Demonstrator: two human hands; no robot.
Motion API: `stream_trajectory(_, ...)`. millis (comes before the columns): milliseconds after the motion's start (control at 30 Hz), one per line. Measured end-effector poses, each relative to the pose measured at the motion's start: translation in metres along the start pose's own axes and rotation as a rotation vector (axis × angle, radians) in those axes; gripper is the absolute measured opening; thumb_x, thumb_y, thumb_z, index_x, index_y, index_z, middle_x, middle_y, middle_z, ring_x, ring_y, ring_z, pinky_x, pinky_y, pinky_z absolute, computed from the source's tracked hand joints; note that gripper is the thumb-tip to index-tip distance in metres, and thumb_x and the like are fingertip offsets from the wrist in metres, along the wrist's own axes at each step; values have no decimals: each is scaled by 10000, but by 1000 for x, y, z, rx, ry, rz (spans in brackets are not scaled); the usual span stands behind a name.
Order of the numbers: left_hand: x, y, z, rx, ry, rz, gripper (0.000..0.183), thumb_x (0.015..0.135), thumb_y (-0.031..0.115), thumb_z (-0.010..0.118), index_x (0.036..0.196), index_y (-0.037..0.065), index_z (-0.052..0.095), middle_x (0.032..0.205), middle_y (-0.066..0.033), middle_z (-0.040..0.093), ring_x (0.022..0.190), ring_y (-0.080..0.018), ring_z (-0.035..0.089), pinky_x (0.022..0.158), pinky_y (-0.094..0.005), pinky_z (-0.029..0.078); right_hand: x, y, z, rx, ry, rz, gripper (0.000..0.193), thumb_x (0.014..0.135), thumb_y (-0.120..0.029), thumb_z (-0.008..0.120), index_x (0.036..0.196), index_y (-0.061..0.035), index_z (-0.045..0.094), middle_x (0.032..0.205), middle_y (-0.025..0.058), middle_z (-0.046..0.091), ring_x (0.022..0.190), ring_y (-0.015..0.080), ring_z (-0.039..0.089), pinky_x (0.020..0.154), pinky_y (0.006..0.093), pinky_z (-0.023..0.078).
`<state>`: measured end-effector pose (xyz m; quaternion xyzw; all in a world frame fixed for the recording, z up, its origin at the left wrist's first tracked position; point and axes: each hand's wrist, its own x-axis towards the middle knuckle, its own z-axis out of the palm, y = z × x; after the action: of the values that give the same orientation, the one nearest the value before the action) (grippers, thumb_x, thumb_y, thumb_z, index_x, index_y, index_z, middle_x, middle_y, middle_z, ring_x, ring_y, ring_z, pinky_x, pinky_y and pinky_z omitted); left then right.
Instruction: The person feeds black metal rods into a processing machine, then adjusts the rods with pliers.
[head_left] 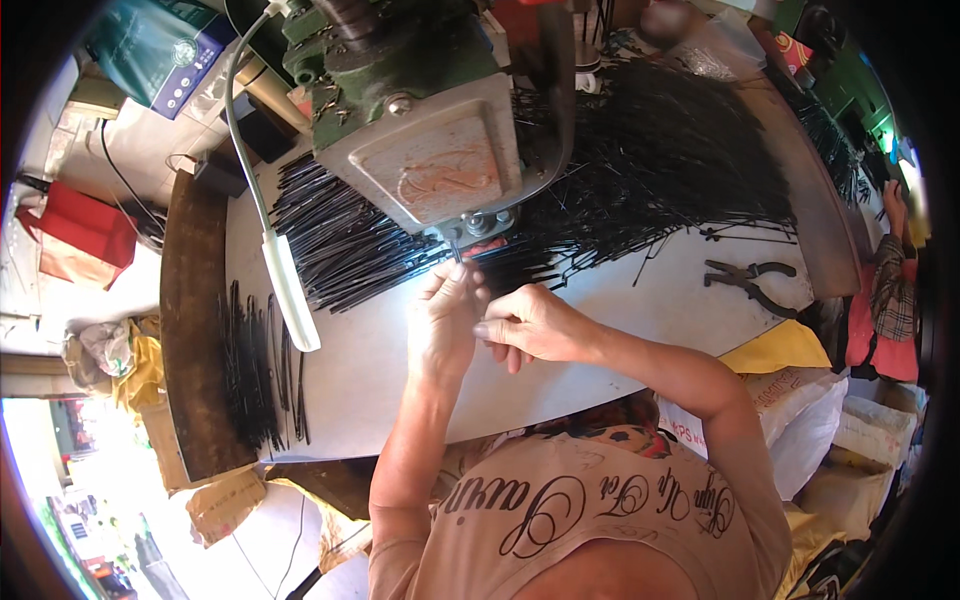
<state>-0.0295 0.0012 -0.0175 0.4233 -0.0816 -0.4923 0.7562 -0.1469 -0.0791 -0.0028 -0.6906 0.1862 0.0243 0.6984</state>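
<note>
Left forearm angled steeply up; my left hand has fingertips bunched just under the green-and-grey metal machine head. Cannot tell if they clamp the small dark pin there. Right forearm slants in from a bent elbow; my right hand is close beside the left, fingers half curled, hold unclear. Thin black rods lie heaped beyond, on the smooth white tabletop.

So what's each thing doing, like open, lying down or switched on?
Green-and-grey metal machine: can't tell whether it's running.
Long white bar on curved grey arm: angled downward.
Black-handled metal pliers: lying down, handles spread.
Long thin black rods: heaped.
Left bare hand: pinching a thin grey piece.
Right bare hand: half-curled, grip unclear.
</note>
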Motion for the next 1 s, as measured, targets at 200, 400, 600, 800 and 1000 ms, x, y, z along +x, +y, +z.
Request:
stream_trajectory(200, 0, 11, -10, -31, -51, -107, 147, 825, 151, 560, 897, 23, 561, 795, -52, 552, 724, -167, 524, 688, -295, 446, -4, -11, -14, -117, -23, -67, 274, 833, -210, 486, 675, 3, 555, 598, 67, 572, 457, 132, 546, 427, 244, 435)
stream_trajectory(400, 3, 14, -24, -65, -200, -146, 151, 812, 133, 571, 931, 41, 571, 836, -38, 568, 741, -153, 532, 705, -311, 443, -14, -20, -24, -108, -123, -16, 303, 824, -238, 490, 628, -11, 536, 560, 47, 541, 452, 120, 523, 431, 239, 422)
stream_trajectory(600, 1, 14, -22, -79, -184, -182, 164, 798, 117, 584, 939, 32, 573, 828, -37, 566, 735, -141, 530, 697, -293, 429, -23, -18, -27, -175, -187, 37, 315, 806, -253, 477, 587, -28, 496, 546, 41, 527, 445, 120, 493, 439, 246, 398)
stream_trajectory(800, -2, 13, -18, -17, -179, -150, 168, 789, 112, 597, 927, 18, 573, 805, -47, 566, 708, -147, 529, 679, -295, 432, -28, -21, -30, -205, -204, 78, 285, 788, -231, 492, 597, -20, 510, 567, 46, 540, 455, 118, 501, 445, 237, 402)
stream_trajectory(1000, -7, 9, -10, 142, -138, -116, 130, 785, 95, 603, 883, 11, 581, 789, -53, 578, 682, -146, 525, 668, -290, 433, -27, -15, -29, -3, -62, 38, 103, 812, -93, 512, 765, -2, 521, 656, 64, 580, 515, 94, 535, 476, 210, 425)
